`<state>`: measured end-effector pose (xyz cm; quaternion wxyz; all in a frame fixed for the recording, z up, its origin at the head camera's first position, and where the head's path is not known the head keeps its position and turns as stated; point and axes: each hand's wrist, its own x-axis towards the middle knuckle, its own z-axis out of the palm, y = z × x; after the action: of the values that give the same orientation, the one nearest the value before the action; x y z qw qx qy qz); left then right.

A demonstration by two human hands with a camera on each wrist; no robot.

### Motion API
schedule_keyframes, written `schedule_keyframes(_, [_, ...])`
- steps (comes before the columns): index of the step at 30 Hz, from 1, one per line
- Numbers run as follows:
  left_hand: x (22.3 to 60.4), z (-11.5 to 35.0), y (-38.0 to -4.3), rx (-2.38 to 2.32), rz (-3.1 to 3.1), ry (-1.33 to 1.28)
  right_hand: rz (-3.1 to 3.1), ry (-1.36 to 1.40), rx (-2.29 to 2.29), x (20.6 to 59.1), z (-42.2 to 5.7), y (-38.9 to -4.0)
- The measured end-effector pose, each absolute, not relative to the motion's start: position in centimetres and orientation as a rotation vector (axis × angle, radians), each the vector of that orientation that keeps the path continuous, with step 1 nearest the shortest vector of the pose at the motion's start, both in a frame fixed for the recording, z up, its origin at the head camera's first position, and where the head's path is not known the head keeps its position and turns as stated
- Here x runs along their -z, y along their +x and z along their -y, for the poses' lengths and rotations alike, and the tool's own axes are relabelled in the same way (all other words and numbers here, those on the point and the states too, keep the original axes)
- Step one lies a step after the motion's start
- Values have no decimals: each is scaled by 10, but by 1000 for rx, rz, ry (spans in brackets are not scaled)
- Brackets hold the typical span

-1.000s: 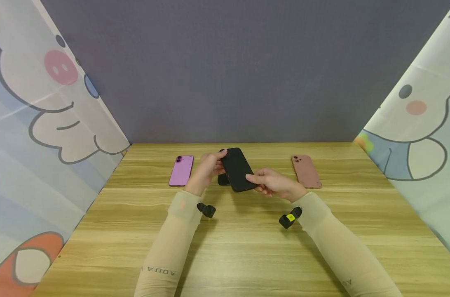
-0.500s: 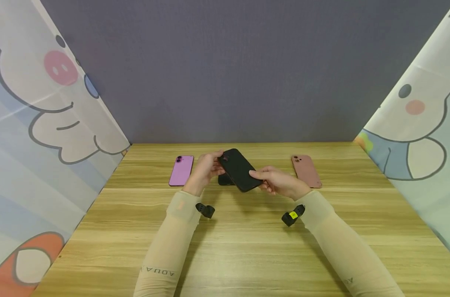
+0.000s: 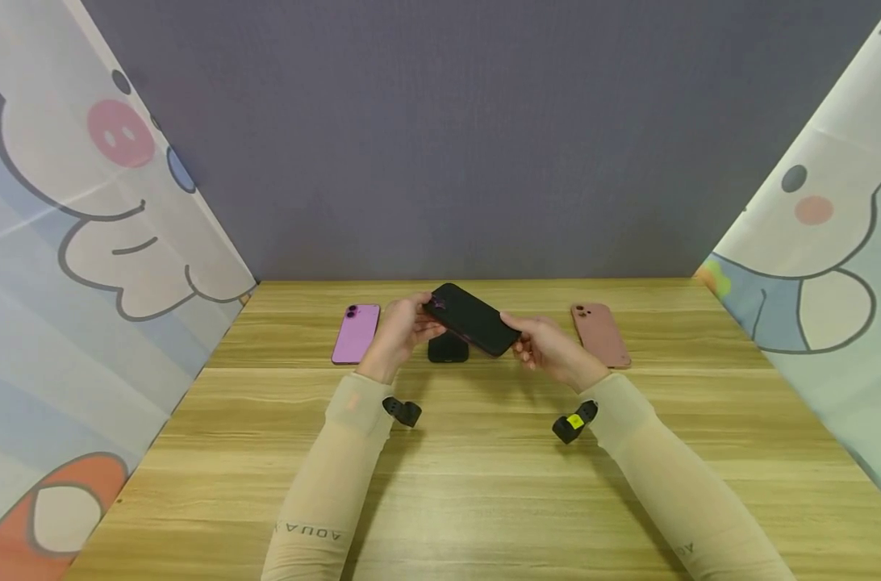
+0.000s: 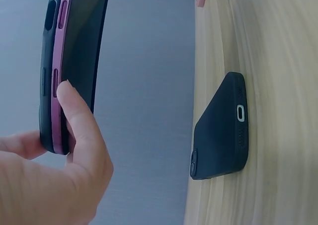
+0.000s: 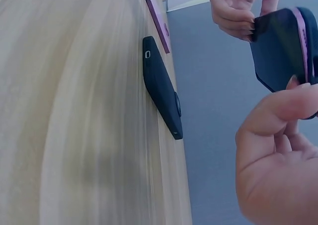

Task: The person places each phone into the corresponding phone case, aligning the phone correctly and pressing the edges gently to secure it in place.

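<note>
Both hands hold up a smartphone with a pink-purple frame and a dark screen, together with a black phone case against its back. In the left wrist view, the case runs alongside the frame, and part of the frame stands out from it. My left hand pinches the camera end between thumb and fingers. At the opposite end, my right hand grips the phone and case with the thumb on top. Below them on the table lies another phone in a black case, partly covered in the head view.
A lilac phone lies back up on the wooden table, left of the hands. To the right is a pink phone, also back up. A grey panel rises behind the table, with printed cloths at both sides.
The held phone and case have turned from steeply slanted to flatter, and the right end has moved right and up. More of the black-cased phone beneath shows now.
</note>
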<state>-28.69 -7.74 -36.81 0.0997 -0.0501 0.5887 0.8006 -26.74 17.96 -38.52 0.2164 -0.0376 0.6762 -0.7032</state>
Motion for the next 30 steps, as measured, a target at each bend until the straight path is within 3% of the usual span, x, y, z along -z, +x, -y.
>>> schedule_keyframes(19, [373,69,-284,-2581,-1667,-196,-1757,-257,1956,391,-173,-261])
schedule_keyframes(30, [377,69,-281,-2616,-1567,-144,-1841,-211,2036,387,-176,-261])
